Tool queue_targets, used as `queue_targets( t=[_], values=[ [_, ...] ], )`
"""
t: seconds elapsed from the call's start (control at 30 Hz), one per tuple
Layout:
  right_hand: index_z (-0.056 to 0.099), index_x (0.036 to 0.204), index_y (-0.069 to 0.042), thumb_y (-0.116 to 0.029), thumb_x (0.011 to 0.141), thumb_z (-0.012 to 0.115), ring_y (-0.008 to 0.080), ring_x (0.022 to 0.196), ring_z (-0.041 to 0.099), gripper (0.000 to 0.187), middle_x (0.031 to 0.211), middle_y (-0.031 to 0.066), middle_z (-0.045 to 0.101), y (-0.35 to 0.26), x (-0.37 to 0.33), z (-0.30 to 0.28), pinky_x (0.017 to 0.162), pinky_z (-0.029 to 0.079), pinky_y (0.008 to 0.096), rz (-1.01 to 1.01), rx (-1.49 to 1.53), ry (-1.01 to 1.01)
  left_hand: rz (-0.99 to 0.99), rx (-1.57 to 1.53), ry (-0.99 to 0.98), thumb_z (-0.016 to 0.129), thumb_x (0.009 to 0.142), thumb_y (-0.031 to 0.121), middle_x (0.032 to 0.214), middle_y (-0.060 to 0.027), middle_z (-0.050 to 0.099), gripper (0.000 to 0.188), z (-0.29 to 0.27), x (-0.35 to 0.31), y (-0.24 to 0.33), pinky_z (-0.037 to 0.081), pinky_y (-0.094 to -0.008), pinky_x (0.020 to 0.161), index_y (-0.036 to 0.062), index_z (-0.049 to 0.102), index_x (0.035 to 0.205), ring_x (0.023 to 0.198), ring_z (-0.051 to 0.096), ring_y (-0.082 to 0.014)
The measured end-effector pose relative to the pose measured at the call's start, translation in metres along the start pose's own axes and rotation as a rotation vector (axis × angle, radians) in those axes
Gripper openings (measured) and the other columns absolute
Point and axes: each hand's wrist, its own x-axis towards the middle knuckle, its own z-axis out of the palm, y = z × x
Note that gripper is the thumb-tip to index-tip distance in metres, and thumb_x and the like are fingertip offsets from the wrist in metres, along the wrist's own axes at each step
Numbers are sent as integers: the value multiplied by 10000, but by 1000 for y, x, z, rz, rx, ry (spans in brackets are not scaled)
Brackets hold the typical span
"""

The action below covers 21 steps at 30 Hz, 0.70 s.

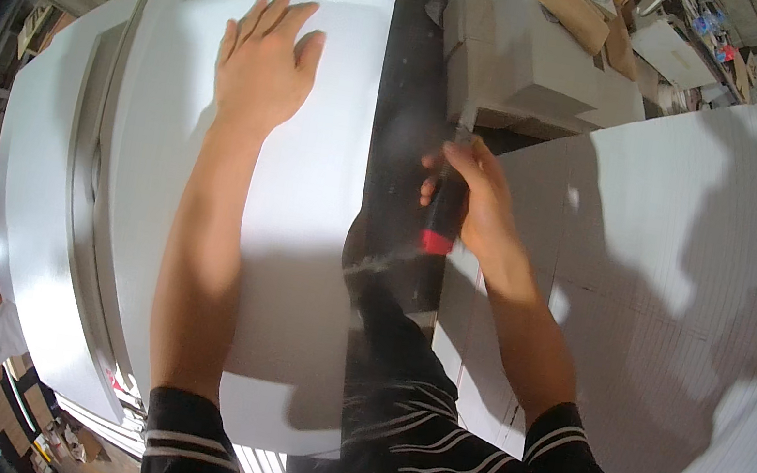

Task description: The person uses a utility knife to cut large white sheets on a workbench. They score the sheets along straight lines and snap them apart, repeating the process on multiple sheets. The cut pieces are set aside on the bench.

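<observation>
Black tool [445,209], R grip [485,196]; long axis approx fore-aft, red end [437,243] rearward.

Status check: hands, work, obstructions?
Left hand spread on white panel. Right hand gripping black tool with red end. Shadow over panel's near part; nothing seen blocking either hand.

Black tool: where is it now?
In the head view, slightly right of centre, the black tool is in the right hand, right of the white panel.

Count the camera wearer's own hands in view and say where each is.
2: the left hand lies spread on the white panel; the right hand grips a black tool handle with a red end, right of the panel.
</observation>
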Motion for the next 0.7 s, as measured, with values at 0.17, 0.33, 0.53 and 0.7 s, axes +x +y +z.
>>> queue_targets(
  t=[0.17, 0.33, 0.53, 0.7],
  values=[
    [517, 1384, -98, -180, 1064, 573, 142, 808, 633, 335, 1003, 80, 688, -14, 97, 19, 720, 541, 315, -391, -344, 46, -42, 6, 30, 598, 1020, 329, 1529, -111, 546, 395, -1, 6, -8, 308, -544, 1218, 191, 647, 1387, 1454, 452, -360],
    [477, 1504, -84, -121, 1083, 525, 93, 1014, 610, 426, 1158, 41, 709, -36, 163, 29, 855, 503, 241, -568, -682, -139, -37, -23, 69, 630, 995, 285, 1490, -130, 581, 370, -3, 8, -7, 311, -554, 1214, 161, 681, 1340, 1438, 472, -368],
    [573, 1426, -59, -99, 1080, 521, 60, 881, 558, 353, 1060, 14, 699, -47, 172, 43, 794, 473, 228, -719, -871, -104, -41, -34, 72, 638, 983, 277, 1482, -133, 584, 370, -6, 7, -3, 316, -556, 1210, 151, 683, 1329, 1431, 476, -372],
    [638, 1361, -52, -97, 1067, 543, 60, 764, 518, 312, 959, 8, 700, -51, 172, 46, 729, 471, 237, -763, -950, -84, -34, -39, 79, 647, 972, 268, 1475, -132, 587, 371, -6, 7, 0, 318, -561, 1207, 149, 685, 1321, 1428, 478, -372]
  ],
)
